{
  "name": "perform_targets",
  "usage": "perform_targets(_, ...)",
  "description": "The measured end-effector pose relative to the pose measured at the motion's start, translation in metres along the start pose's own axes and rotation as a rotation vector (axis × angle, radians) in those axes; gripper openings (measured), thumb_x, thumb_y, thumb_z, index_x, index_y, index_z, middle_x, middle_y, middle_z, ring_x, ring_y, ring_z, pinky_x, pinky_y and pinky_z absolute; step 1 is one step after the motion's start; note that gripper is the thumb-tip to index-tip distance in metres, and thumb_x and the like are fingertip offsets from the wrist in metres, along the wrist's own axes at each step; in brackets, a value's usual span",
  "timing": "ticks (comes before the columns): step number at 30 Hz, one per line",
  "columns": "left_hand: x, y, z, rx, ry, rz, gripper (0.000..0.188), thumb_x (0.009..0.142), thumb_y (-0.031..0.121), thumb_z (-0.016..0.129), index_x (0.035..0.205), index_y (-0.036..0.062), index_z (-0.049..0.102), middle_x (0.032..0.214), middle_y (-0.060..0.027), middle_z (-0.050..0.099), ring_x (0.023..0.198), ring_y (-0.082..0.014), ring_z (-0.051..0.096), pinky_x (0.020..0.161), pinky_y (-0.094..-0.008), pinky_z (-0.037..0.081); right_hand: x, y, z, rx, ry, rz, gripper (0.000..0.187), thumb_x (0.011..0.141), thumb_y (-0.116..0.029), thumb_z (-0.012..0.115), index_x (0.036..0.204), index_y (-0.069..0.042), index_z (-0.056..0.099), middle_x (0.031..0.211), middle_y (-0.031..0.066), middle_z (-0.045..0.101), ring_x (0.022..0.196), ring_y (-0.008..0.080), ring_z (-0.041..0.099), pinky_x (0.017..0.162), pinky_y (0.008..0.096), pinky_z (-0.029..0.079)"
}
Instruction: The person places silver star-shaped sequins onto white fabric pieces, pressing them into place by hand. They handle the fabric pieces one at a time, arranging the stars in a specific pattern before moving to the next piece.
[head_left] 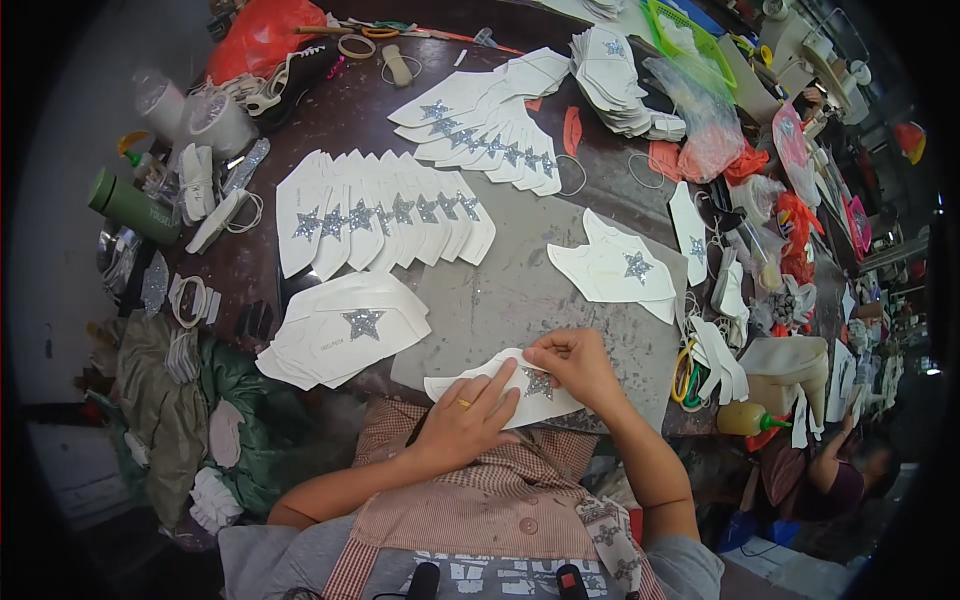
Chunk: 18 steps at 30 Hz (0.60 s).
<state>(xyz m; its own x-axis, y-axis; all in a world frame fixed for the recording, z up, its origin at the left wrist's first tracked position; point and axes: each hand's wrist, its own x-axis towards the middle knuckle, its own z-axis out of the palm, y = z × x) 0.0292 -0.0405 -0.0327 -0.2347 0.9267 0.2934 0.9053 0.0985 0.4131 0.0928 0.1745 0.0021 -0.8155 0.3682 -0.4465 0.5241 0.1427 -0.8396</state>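
A white shoe-upper piece (450,384) with a silver glitter star (540,382) lies at the near edge of the grey board. Flat across its left part rests my left hand (466,418), fingers stretched out, a ring on one of them. My right hand (574,365) is closed in a pinch at the star's upper edge; whatever its fingertips hold is hidden. To the left is a stack of white pieces (345,322) with a star on top. Two overlapping pieces (620,262) lie to the right, and beyond my hands a fanned row of starred pieces (385,215) spreads out.
Another fan of starred pieces (480,125) and a tall stack (607,80) sit farther back on the dark table. A green bottle (135,205) and a sneaker (290,82) are at left. A glue bottle (745,418) lies at right, near a person (835,470).
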Motion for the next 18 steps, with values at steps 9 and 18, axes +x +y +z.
perform_targets(9, 0.003, 0.003, 0.004, 0.072, -0.033, -0.028, 0.072, 0.066, 0.052, 0.078, 0.116, 0.002, 0.062, 0.152, -0.0223, 0.041, 0.113, -0.0297, 0.051, 0.094, -0.0406, 0.044, -0.027, -0.002, -0.041, 0.057, -0.016, -0.018, 0.027, 0.09, -0.019, 0.073, 0.095, 0.007, 0.074, 0.073, 0.0073, 0.072, 0.063, 0.0085, 0.065, 0.054, 0.023, 0.049)
perform_targets(18, 0.015, 0.011, -0.007, 0.058, -0.09, -0.035, 0.088, 0.064, 0.068, 0.072, 0.111, -0.0051, 0.058, 0.148, -0.0323, 0.041, 0.104, -0.0331, 0.051, 0.092, -0.0421, 0.044, -0.029, 0.037, -0.048, 0.098, 0.192, 0.013, 0.025, 0.085, -0.019, 0.078, 0.081, 0.005, 0.072, 0.064, 0.0054, 0.069, 0.056, 0.0064, 0.058, 0.05, 0.0241, 0.042)
